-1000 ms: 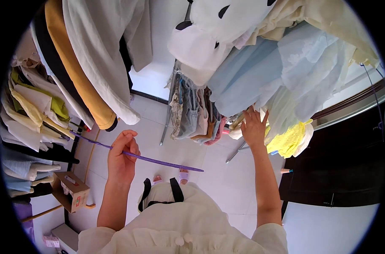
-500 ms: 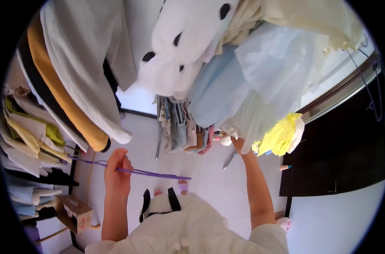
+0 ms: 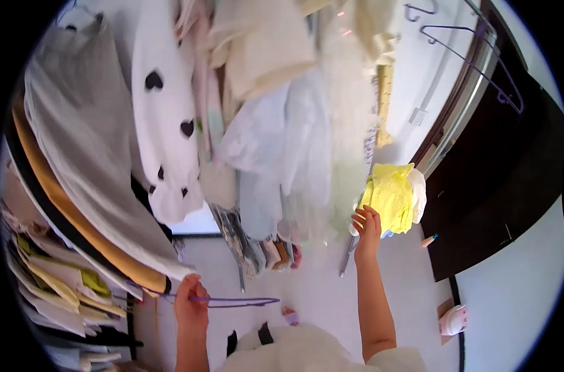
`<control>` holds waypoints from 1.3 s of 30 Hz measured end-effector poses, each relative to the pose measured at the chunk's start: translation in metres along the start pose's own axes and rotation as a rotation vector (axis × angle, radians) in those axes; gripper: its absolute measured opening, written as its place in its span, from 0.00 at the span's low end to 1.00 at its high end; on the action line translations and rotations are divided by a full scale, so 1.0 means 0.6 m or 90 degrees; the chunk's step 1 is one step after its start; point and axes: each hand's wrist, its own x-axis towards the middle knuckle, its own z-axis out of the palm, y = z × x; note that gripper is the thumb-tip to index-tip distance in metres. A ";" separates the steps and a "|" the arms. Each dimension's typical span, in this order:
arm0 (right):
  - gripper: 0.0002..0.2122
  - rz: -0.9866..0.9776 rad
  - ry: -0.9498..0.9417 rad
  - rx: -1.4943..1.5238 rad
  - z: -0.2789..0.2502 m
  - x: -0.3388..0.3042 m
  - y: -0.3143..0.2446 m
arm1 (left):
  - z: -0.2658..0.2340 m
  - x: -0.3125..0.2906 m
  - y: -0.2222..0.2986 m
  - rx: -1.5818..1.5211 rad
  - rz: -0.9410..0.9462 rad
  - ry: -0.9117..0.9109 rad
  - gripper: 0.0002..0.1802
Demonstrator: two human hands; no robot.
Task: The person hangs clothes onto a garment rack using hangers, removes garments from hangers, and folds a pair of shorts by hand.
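Observation:
My left hand (image 3: 192, 304) is closed round a thin purple clothes hanger (image 3: 241, 302), which sticks out to its right. Just above the fingers is the lower end of a long light-grey garment (image 3: 89, 111). My right hand (image 3: 367, 230) is raised with its fingers apart, in front of the lower left edge of a bright yellow garment (image 3: 390, 192). Whether the fingertips touch the yellow cloth I cannot tell. To the left of that hand hang pale sheer garments (image 3: 344, 142) and a light-blue one (image 3: 260, 198).
A white garment with black hearts (image 3: 164, 111) hangs at upper left, with an orange garment (image 3: 102, 242) further left. Folded-looking clothes (image 3: 65, 273) crowd the left edge. Empty purple hangers (image 3: 474, 62) hang at upper right beside a dark door panel (image 3: 499, 186).
My right hand has let go of the pale sheer cloth and is beside the yellow garment. The view has shifted; my left hand, still on the hanger, appears lower, near the grey garment's end.

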 end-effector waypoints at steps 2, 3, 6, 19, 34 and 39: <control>0.14 -0.042 -0.026 -0.008 0.017 -0.017 -0.018 | 0.000 0.006 -0.008 -0.015 -0.027 0.044 0.08; 0.15 -0.072 -0.059 -0.033 0.025 -0.023 -0.020 | -0.001 0.009 -0.009 -0.009 -0.012 0.029 0.08; 0.20 -0.111 -0.155 -0.030 0.030 -0.038 -0.024 | 0.009 0.011 -0.016 0.005 -0.013 -0.018 0.07; 0.36 -0.078 -0.187 -0.119 0.062 -0.020 0.037 | 0.035 0.015 -0.006 -0.014 -0.088 0.096 0.11; 0.12 -0.109 -0.142 -0.117 0.035 -0.017 0.045 | 0.047 0.000 -0.010 -0.014 -0.035 0.032 0.03; 0.14 -0.142 -0.158 -0.155 0.067 -0.075 0.038 | 0.082 -0.014 -0.025 0.044 -0.012 -0.110 0.08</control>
